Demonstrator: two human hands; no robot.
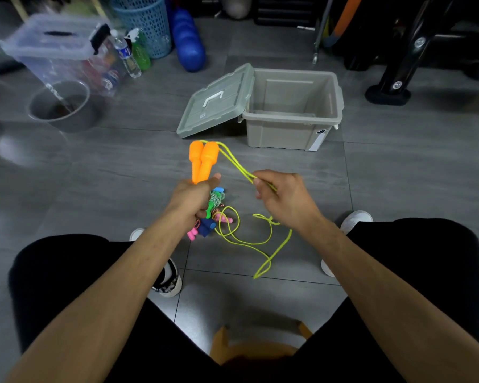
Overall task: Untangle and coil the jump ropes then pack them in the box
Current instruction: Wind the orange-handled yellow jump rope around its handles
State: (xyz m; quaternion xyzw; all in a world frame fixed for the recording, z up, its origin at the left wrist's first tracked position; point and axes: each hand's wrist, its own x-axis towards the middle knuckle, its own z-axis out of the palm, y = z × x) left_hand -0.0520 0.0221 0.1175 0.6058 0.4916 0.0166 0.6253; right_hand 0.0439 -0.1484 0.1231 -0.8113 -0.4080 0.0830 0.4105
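Note:
My left hand (pixel 192 199) grips the two orange handles (pixel 202 160) of a jump rope, held upright side by side. Their yellow-green rope (pixel 234 161) runs doubled from the handle tops to my right hand (pixel 284 199), which pinches both strands. The rest of the rope hangs down and lies in loose loops on the floor (pixel 257 244), with a knot near my right wrist. Below my left hand sits a tangled pile of other jump ropes (pixel 212 214) with blue, green and pink handles. The grey box (pixel 293 106) stands open and empty ahead, its lid (pixel 216 102) leaning at its left side.
A clear lidded bin (pixel 61 51), a metal bowl (pixel 61 106), a water bottle (pixel 126 55), a green spray bottle and a blue basket (pixel 147 20) stand at the far left. Dark equipment legs (pixel 390 87) stand far right. My knees and shoes flank the ropes on the tiled floor.

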